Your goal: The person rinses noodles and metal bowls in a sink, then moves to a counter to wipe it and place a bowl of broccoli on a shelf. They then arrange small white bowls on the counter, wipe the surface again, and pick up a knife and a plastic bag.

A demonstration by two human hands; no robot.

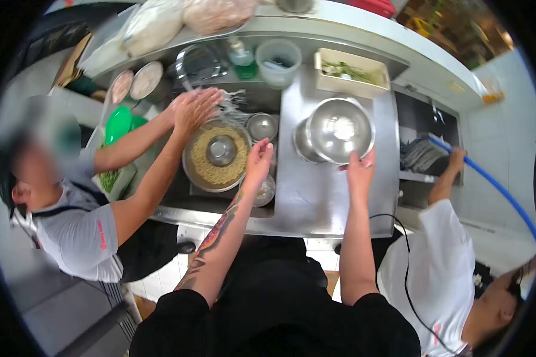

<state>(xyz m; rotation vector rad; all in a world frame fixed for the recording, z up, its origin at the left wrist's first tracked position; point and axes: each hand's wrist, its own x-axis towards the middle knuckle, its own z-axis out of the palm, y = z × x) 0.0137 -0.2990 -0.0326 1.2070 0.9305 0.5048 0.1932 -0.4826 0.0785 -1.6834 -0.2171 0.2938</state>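
The right hand (pixel 361 169) grips the near rim of a shiny steel bowl (pixel 341 130), fingertips at its edge; the bowl lies directly ahead of that hand, over the steel counter (pixel 304 199), and overlaps another steel vessel (pixel 302 144) to its left; the left hand (pixel 258 163) is unclenched, fingers raised and loosely bent, well apart from the bowl and near a small metal bowl (pixel 262 127) in the sink area; further left, a wide metal basin (pixel 190 174) contains pale yellow pieces, with a small steel bowl (pixel 222 150) in their middle; beyond the counter's middle, a translucent tub (pixel 278 77) contains something dark, too unclear to name; right of it, a cream bin (pixel 348 87) contains green stalks.
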